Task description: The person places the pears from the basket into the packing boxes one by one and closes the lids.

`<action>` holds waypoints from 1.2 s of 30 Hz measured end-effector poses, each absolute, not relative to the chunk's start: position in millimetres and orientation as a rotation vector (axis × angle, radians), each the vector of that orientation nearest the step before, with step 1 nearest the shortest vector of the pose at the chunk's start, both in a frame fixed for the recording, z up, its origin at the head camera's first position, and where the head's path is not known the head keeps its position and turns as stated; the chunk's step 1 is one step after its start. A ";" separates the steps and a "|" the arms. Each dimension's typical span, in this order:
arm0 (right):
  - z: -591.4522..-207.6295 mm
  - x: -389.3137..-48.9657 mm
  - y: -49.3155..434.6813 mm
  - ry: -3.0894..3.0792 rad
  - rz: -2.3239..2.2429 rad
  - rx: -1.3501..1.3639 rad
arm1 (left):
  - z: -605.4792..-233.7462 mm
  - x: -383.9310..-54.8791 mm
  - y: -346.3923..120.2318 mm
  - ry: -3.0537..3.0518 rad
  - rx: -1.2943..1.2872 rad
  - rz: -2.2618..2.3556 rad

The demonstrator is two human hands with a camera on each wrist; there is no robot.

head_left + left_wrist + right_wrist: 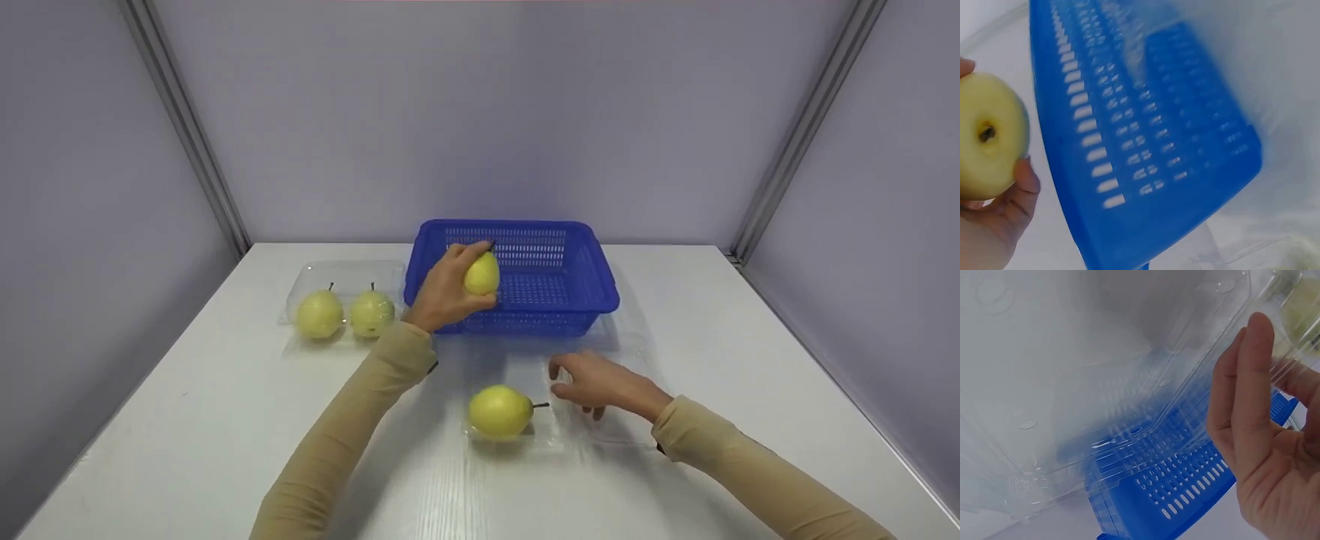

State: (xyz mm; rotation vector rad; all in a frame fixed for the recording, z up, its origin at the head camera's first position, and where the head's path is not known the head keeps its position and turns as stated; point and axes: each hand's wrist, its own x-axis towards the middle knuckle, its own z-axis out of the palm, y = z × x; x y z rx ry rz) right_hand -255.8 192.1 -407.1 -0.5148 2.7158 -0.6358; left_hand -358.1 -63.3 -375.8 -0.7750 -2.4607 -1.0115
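Note:
In the head view my left hand [448,291] grips a yellow pear [482,274] by its sides, over the near left part of a blue plastic basket [600,296]. The left wrist view shows the pear's bottom end [996,152] between thumb and fingers. My right hand [600,382], fingers loosely bent with a gap to the thumb, is over an opened clear plastic clamshell box [619,431]. Another pear [501,411] lies on its side in the left half of that box, its stem towards the right hand. Through the box, the right wrist view shows the basket [1129,506].
To the left of the basket, a second opened clear box [349,274] holds two pears [319,314] with stems up. All of it stands on a white table [225,420], with grey panels [510,112] at the back and sides.

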 end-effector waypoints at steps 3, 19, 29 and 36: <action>-406.6 -255.8 191.9 2.711 -0.639 -0.510 | -379.8 -348.5 -61.0 -2.462 -0.842 -0.976; -406.3 -257.7 191.9 2.701 -0.639 -0.495 | -402.1 -318.5 -49.3 -2.528 -1.108 -0.773; -406.0 -258.7 190.5 2.716 -0.598 -0.497 | -413.8 -314.3 -45.1 -2.754 -1.144 -0.535; -408.5 -258.8 191.8 2.721 -0.603 -0.524 | -421.7 -315.5 -37.8 -2.851 -1.155 -0.367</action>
